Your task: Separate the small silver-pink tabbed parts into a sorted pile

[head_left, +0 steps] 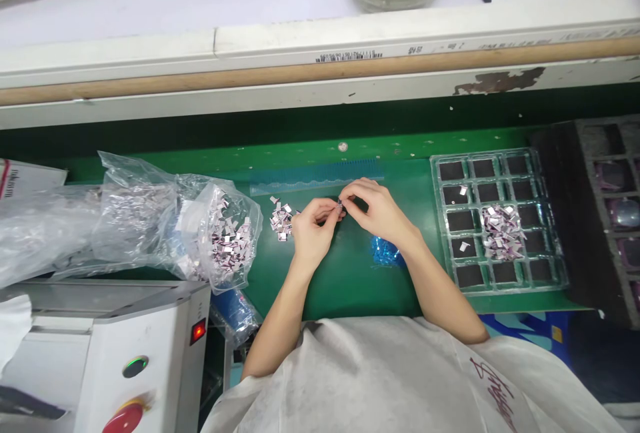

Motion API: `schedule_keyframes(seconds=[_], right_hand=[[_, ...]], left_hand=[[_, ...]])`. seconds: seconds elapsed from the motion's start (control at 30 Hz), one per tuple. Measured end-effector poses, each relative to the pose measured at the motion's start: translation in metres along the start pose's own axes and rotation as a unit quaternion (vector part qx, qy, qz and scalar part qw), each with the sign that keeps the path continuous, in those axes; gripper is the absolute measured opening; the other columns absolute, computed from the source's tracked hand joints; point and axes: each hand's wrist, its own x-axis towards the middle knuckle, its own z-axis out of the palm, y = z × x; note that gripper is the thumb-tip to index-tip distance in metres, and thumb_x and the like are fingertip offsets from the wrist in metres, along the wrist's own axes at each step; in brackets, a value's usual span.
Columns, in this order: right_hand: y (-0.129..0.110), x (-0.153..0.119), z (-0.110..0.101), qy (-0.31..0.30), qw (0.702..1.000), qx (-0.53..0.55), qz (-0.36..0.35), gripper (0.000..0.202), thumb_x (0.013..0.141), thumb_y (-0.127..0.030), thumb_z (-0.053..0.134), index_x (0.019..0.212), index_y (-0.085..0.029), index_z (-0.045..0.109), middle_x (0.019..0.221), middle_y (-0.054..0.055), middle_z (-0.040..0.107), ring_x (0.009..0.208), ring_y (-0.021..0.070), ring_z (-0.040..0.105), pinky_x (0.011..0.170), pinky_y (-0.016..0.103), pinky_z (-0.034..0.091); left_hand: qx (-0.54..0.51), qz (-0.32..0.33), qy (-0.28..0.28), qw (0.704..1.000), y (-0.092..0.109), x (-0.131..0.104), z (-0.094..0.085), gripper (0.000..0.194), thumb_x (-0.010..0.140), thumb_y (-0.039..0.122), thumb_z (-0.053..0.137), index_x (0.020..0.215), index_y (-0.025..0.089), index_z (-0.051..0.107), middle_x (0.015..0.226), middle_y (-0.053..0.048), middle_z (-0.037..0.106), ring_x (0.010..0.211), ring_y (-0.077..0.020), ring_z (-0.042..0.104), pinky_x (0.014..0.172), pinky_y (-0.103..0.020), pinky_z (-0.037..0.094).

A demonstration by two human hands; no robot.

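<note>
Over the green mat [350,286], my left hand [315,228] and my right hand [373,205] meet fingertip to fingertip, both closed in a pinch. Between them shows a tiny piece [341,204], mostly covered by the fingers; its kind is too small to make out. Just left of my left hand lies a loose pile of small silver-and-purple pieces [281,220]. A heap of small shiny blue film bits [385,251] rests beside my right wrist. Beyond the hands, a clear blue strip [320,176] with a toothed edge lies flat on the mat.
At left, an open clear plastic bag [233,236] holds many silver pieces. A compartment tray [450,246] at right carries another pile. Black foam trays [575,220] stand beyond it. A machine [145,353] with a red button occupies the lower left. A shelf [280,80] crosses above.
</note>
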Motion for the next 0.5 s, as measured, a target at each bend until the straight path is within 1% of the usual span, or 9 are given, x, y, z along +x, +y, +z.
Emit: schedule_keyframes(seconds=[0.1, 0.2, 0.23, 0.3, 0.37, 0.4, 0.5], right_hand=[[0.0012, 0.0001, 0.0009, 0.003, 1.000, -0.007, 0.008, 0.016, 0.106, -0.016, 0.058, 0.098, -0.023, 0.070, 0.099, 0.005, 0.077, 0.094, 0.0241, 0.068, 0.093, 0.044, 0.053], [0.0017, 0.0002, 0.0006, 0.012, 1.000, 0.001, 0.010, 0.018, 0.106, -0.017, 0.058, 0.114, -0.023, 0.073, 0.115, 0.008, 0.079, 0.108, 0.0269, 0.067, 0.096, 0.045, 0.056], [0.0018, 0.0002, 0.0003, 0.010, 1.000, 0.010, 0.010, 0.021, 0.106, -0.017, 0.059, 0.120, -0.024, 0.072, 0.116, 0.008, 0.079, 0.110, 0.0272, 0.066, 0.096, 0.045, 0.056], [0.0018, 0.0002, -0.0003, -0.006, 1.000, 0.027, 0.012, 0.026, 0.106, -0.017, 0.060, 0.127, -0.025, 0.071, 0.110, 0.007, 0.078, 0.108, 0.0266, 0.066, 0.094, 0.043, 0.057], [0.0013, 0.0001, -0.0007, -0.024, 0.999, 0.033, 0.015, 0.025, 0.106, -0.017, 0.059, 0.127, -0.026, 0.071, 0.103, 0.005, 0.076, 0.102, 0.0255, 0.065, 0.090, 0.042, 0.056], [0.0008, 0.0000, -0.0007, -0.032, 0.999, 0.031, 0.016, 0.024, 0.107, -0.017, 0.057, 0.125, -0.026, 0.070, 0.103, 0.005, 0.076, 0.101, 0.0252, 0.065, 0.091, 0.042, 0.055], [-0.0021, -0.0007, -0.0007, -0.055, 0.998, 0.010, 0.022, 0.021, 0.111, -0.018, 0.049, 0.122, -0.025, 0.065, 0.114, 0.007, 0.075, 0.106, 0.0261, 0.063, 0.095, 0.042, 0.052]], left_hand=[[-0.001, -0.002, -0.004, 1.000, 0.0004, -0.0004, -0.0001, 0.016, 0.093, 0.034, 0.084, 0.099, 0.021, 0.075, 0.090, -0.004, 0.084, 0.081, -0.0195, 0.084, 0.082, -0.032, 0.071], [-0.006, -0.005, -0.012, 1.000, 0.0001, -0.0006, -0.0008, 0.018, 0.094, 0.036, 0.084, 0.100, 0.021, 0.075, 0.091, -0.004, 0.084, 0.082, -0.0201, 0.084, 0.081, -0.033, 0.071], [-0.007, -0.004, -0.014, 1.000, -0.0002, -0.0007, -0.0011, 0.019, 0.095, 0.037, 0.084, 0.101, 0.021, 0.075, 0.091, -0.004, 0.084, 0.082, -0.0202, 0.084, 0.081, -0.033, 0.071], [-0.004, 0.000, -0.016, 1.000, -0.0008, -0.0010, -0.0014, 0.018, 0.095, 0.036, 0.083, 0.101, 0.021, 0.075, 0.092, -0.004, 0.084, 0.083, -0.0203, 0.085, 0.082, -0.033, 0.071], [-0.001, 0.003, -0.018, 1.000, -0.0010, -0.0018, -0.0016, 0.017, 0.095, 0.035, 0.082, 0.102, 0.021, 0.074, 0.093, -0.004, 0.084, 0.084, -0.0204, 0.085, 0.083, -0.034, 0.071], [0.001, 0.004, -0.020, 1.000, -0.0006, -0.0025, -0.0021, 0.016, 0.096, 0.034, 0.082, 0.103, 0.022, 0.074, 0.094, -0.004, 0.084, 0.085, -0.0207, 0.085, 0.084, -0.034, 0.071], [0.024, 0.015, -0.021, 0.999, 0.0039, -0.0054, -0.0084, 0.019, 0.096, 0.033, 0.081, 0.111, 0.023, 0.074, 0.104, -0.005, 0.085, 0.093, -0.0220, 0.085, 0.088, -0.036, 0.071]])
